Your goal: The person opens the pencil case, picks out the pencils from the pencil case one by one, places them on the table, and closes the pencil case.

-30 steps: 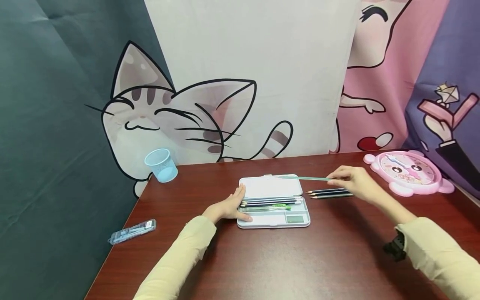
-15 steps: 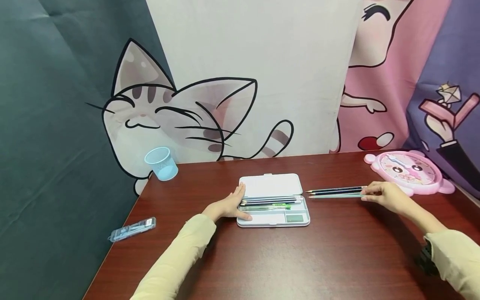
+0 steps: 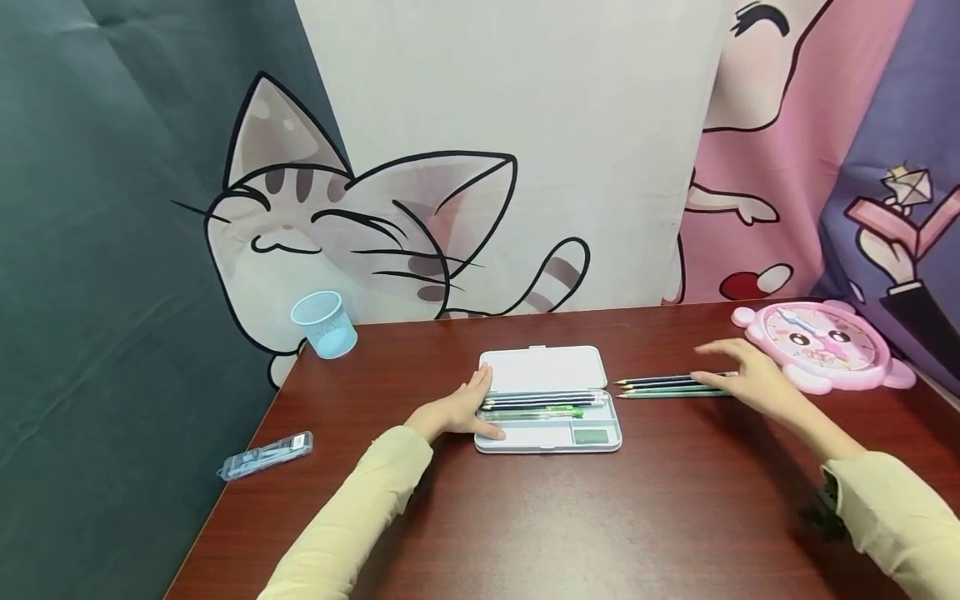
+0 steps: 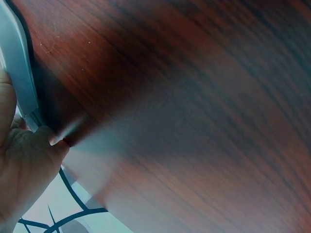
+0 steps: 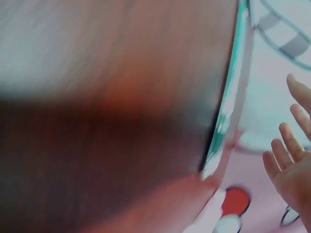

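A white pencil case (image 3: 546, 368) lies unfolded on the table, lid towards the back. Several pencils (image 3: 536, 402) and a pen with a green grip (image 3: 558, 412) are in its upper compartment; a grey-green block (image 3: 590, 436) sits in a small lower one. My left hand (image 3: 448, 415) rests against the case's left end, thumb on the tray and fingers along the edge. To the right, dark pencils (image 3: 652, 381) lie side by side with a green pencil (image 3: 663, 395) nearest me. My right hand (image 3: 753, 382) hovers over their far ends, fingers spread and holding nothing.
A blue mesh cup (image 3: 325, 325) stands at the back left. A clear pack (image 3: 267, 456) lies by the table's left edge. The pink clock (image 3: 823, 346) is just behind and right of my right hand. A printed curtain (image 3: 525, 217) hangs behind the table.
My right hand carried the green pencil from over the case lid to the right, laid it beside the dark pencils, let go and lifted off. My left hand stayed at the case.
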The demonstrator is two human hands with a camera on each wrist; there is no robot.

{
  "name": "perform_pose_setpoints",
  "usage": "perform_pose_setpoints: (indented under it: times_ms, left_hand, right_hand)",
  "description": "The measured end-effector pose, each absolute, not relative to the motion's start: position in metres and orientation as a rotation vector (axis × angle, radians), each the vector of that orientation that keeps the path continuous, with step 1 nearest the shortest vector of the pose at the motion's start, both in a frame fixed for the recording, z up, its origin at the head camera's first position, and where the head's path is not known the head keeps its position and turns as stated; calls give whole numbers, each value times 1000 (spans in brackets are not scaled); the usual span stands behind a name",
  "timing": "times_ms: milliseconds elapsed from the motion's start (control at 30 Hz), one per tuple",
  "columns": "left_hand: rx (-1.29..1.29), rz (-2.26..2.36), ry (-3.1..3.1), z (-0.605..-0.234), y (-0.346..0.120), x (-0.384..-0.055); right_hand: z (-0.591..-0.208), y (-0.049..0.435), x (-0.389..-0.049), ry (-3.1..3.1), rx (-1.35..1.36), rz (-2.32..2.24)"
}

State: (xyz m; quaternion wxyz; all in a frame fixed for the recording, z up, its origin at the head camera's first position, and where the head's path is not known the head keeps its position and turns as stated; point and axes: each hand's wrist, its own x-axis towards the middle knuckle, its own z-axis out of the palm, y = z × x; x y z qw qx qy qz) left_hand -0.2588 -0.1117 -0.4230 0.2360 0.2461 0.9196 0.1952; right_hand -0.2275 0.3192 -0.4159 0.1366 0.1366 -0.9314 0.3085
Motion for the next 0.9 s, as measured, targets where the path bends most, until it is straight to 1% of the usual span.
perform_pose_setpoints:
  times_ms: [133,333,433,533,700,800,900]
  left_hand:
    - [661,541,2524,-421,-112,-259]
    - [660,536,2522,-422,-112,-258]
    - [658,534,2523,-423,-111,-257]
    - [657,541,2522,-423,-110,-257]
    - [664,552,2525,-423,-109,-256]
    - [665,544,2528,-424,-109,-256]
    - [661,540,2534,-424,-111,-257]
  right_hand:
    - [-410,287,-233,-2720,435,974]
    - [-426,241,-236,-2754,621,974]
    - [-432,220,-237,-2749,747,929]
    - [-435,201,-239,-2750,868,772]
    - [-436,182,-240,-2749,978,504]
    - [-434,178,-240,-2726,996,476]
    - [-434,177,-242,-2707,989,549]
